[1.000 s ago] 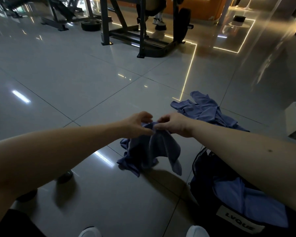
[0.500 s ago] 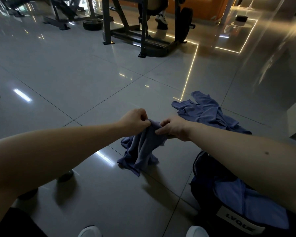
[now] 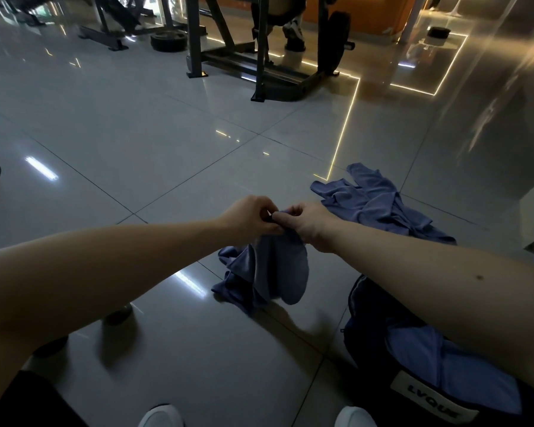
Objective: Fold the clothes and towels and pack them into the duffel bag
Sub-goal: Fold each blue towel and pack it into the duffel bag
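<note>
1. Fingers [image 3: 267, 213] of the left hand [image 3: 248, 215] and of the right hand [image 3: 313, 224] are curled tight. Both pinch the same top edge of the soft blue-grey cloth towel [image 3: 275, 269], and the two grips almost touch.
2. Towel hangs straight down from the fingers, bunched, with its long axis near vertical. Its lower folds rest on the glossy grey tiled floor [image 3: 136, 134].
3. Both arms reach forward with wrists about level, and neither hand is nearer the cloth.
4. Judgement: opening the edge out calls for the hands to part sideways.
5. Black fabric duffel bag [image 3: 364, 322] lies open under the right forearm, with blue cloth [image 3: 444, 362] inside.
6. Crumpled blue garment [image 3: 376, 201] lies on the floor beyond the right hand.
</note>
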`<state>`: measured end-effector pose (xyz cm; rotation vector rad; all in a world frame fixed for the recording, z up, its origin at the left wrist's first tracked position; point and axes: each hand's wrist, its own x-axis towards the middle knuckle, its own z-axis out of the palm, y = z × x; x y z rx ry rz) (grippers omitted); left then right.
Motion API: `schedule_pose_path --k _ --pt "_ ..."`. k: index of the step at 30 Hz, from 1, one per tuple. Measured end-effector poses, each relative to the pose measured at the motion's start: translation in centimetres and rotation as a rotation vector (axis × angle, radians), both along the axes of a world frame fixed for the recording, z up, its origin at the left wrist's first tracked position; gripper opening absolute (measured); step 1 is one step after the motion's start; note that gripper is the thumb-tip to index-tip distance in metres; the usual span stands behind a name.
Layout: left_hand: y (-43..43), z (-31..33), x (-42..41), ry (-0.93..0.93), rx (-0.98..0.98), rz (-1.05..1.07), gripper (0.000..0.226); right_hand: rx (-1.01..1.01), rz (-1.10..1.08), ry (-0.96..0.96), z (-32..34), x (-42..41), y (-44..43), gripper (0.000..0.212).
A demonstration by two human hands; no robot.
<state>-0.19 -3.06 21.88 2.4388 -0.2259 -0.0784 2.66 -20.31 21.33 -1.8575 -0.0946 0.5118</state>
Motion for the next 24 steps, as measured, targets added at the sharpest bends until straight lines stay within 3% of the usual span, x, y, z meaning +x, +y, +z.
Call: schedule_pose_path --k 5,13,19,22,24 --pt "0.2 0.4 0.1 -0.111 0.035 0.042 0.015 0.136 0.119 0.200 -0.7 -0.3 -0.8 0.032" --pt "0.5 0.9 0.4 -0.180 -0.080 0.170 0.008 -0.355 0.390 0.193 -4.1 -1.5 -3.1 0.032" --pt "2.1 0.8 0.9 -0.154 -0.048 0.261 0.011 -0.600 0.399 0.192 -4.3 -0.7 -5.5 0.011" --pt "3.5 0.7 1.1 -0.141 -0.036 0.353 0.011 -0.770 0.366 0.146 -3.5 0.8 -7.1 0.022" --pt "4.5 0.8 1.3 -0.131 -0.020 0.394 0.013 -0.776 0.311 0.145 -2.9 1.5 -7.8 0.025"
